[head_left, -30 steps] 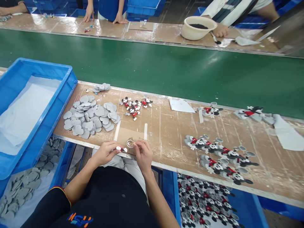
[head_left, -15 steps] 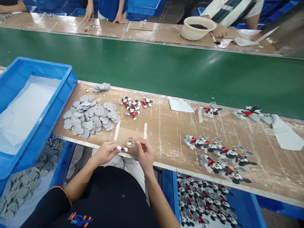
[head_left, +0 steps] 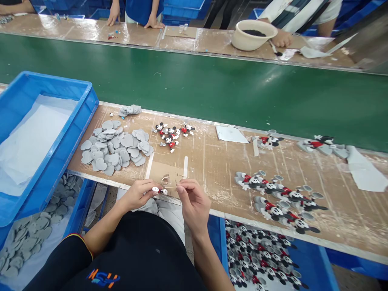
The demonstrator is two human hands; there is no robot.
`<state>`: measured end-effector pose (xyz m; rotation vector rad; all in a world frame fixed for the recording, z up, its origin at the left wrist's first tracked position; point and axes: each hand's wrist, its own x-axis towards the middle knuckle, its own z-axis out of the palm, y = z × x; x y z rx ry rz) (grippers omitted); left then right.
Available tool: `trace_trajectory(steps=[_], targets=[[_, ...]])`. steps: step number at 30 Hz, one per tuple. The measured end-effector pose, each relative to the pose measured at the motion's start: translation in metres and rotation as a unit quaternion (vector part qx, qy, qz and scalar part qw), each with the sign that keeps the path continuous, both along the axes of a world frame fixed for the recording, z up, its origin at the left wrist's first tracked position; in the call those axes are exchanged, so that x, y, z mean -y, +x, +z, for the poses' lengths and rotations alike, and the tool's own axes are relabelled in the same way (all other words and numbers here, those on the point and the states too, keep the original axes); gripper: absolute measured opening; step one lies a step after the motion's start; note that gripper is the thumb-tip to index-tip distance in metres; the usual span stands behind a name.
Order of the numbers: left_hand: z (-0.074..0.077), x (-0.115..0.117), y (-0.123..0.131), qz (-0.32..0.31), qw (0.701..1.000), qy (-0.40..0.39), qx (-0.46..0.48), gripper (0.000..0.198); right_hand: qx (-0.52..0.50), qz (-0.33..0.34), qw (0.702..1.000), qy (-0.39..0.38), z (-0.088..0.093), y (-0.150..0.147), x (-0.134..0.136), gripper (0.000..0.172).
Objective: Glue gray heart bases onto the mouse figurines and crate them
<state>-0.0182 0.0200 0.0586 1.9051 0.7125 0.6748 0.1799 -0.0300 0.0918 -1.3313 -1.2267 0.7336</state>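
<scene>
One figurine (head_left: 160, 190), partly hidden, pinched in left hand (head_left: 136, 195); right hand (head_left: 195, 203) pinches thin stick (head_left: 171, 187), tip indistinct.

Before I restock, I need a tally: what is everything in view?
Belt: one, green, across the middle
Benches: two, brown, along both belt edges
Trays: several, blue, bench left, below, far side
Flat pieces: many, grey, bench left and tray below
Figures: dozens, red-black-white, bench and lower right tray
Sheets: several, white, bench and trays
Cup: one, clear, near bench's front edge
Bowl: one, cream, far bench
Brush: one, dark-tipped, beside the bowl
Co-workers: several, varied clothing, far side
Small piece: one, white and red, front bench edge
Thin stick: one held, tan, beside small piece
Shirt: one, black, bottom
Left hand: one, holding small piece
Right hand: one, holding thin stick
</scene>
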Motion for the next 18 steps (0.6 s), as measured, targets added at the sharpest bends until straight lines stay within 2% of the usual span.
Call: trace_trajectory(steps=[3, 6, 18], targets=[[0.001, 0.0, 0.001, 0.0, 1.0, 0.006, 0.0, 0.026, 0.051, 0.035, 0.998, 0.032, 0.012, -0.003, 0.0, 0.01], [0.001, 0.001, 0.001, 0.001, 1.0, 0.008, -0.002, 0.025, 0.077, 0.054, 0.995, 0.043, 0.016, -0.006, -0.001, 0.012], [0.001, 0.001, -0.001, -0.003, 1.0, 0.018, -0.01, 0.028, 0.081, 0.057, 0.994, 0.037, 0.01, -0.012, -0.002, 0.011]])
